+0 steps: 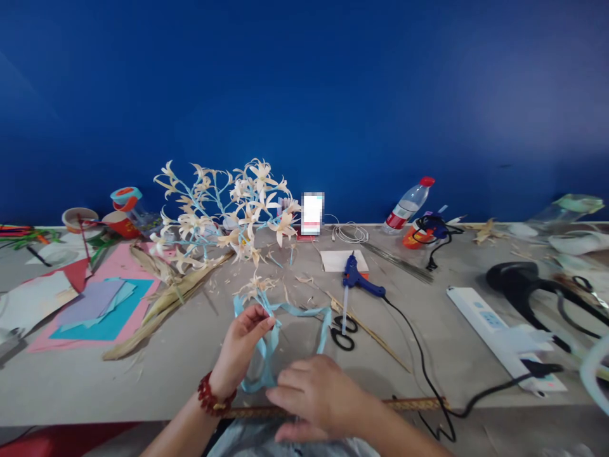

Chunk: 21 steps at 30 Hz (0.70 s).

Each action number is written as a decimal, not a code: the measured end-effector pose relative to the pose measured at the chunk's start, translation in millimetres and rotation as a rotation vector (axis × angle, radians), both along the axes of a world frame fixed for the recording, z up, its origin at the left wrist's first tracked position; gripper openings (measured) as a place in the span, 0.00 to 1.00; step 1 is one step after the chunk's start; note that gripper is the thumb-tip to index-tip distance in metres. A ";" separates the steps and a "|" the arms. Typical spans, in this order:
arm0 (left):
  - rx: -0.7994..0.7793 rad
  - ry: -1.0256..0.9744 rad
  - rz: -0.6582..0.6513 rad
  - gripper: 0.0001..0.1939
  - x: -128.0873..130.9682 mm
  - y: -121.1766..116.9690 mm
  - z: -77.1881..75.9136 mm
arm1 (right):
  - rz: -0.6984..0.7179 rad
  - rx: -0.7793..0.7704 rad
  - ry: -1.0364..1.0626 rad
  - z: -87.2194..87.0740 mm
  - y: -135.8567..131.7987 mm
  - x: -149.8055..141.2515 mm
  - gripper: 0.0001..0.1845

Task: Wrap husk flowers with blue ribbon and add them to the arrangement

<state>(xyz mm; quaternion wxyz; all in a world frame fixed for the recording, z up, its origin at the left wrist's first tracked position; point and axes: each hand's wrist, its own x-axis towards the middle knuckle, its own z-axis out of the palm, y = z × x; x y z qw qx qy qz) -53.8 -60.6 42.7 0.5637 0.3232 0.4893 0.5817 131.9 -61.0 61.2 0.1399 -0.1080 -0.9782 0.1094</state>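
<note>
Between the thumb and fingers of my left hand is pinched the stem of a pale, husk-like flower. Light blue ribbon trails from that stem, looping over the table to the right and down toward me. My right hand hovers at the table's near edge, just right of the lower ribbon loop, its fingers apart and its thumb spread below them; nothing shows in it. Beyond both hands stands a bunch of similar cream flowers on light blue stems.
A blue glue gun lies by black-handled scissors, its cord running right toward a white power strip. Dried husks and coloured paper sheets lie left. A phone and a bottle stand near the wall.
</note>
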 end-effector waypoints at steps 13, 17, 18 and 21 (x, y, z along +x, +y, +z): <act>0.004 -0.195 0.068 0.11 2.0 8.8 -25.6 | -0.684 -0.203 0.033 -2.5 136.4 -13.4 0.09; -0.044 -0.286 0.074 0.13 -1.0 6.0 -23.9 | -0.704 -0.227 -0.010 -17.3 176.0 -58.8 0.06; -0.047 -0.298 0.081 0.13 -2.1 5.5 -24.3 | -0.719 -0.240 -0.013 -20.8 182.0 -68.4 0.06; -0.044 -0.321 0.106 0.14 -4.9 4.5 -26.7 | -0.751 -0.307 0.004 -26.7 195.3 -86.1 0.14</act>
